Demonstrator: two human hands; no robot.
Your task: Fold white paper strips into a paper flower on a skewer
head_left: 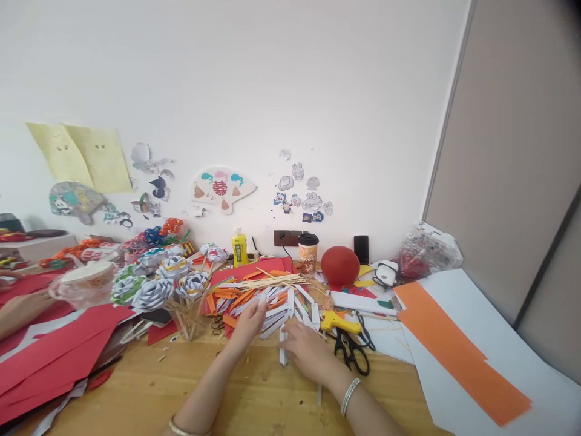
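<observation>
My left hand (249, 321) is at the front of a heap of folded orange and white paper strips (272, 303). Its fingers are drawn together, and whatever is between them is too small to make out. To its right, my right hand (309, 351) has its fingers closed on a folded white paper strip (284, 354), which points down toward the wooden table (245, 393). Thin wooden sticks (272, 280) lie across the heap. Beside my right hand are a yellow glue gun (340, 323) and black-handled scissors (351, 354).
White paper roses (154, 293) on sticks stand left of the heap. Behind are a yellow bottle (238, 247), a lidded cup (308, 255) and a red balloon (340, 266). Orange paper (463, 354) lies at right, red paper (59, 357) at left. Another person's arm (22, 312) shows far left.
</observation>
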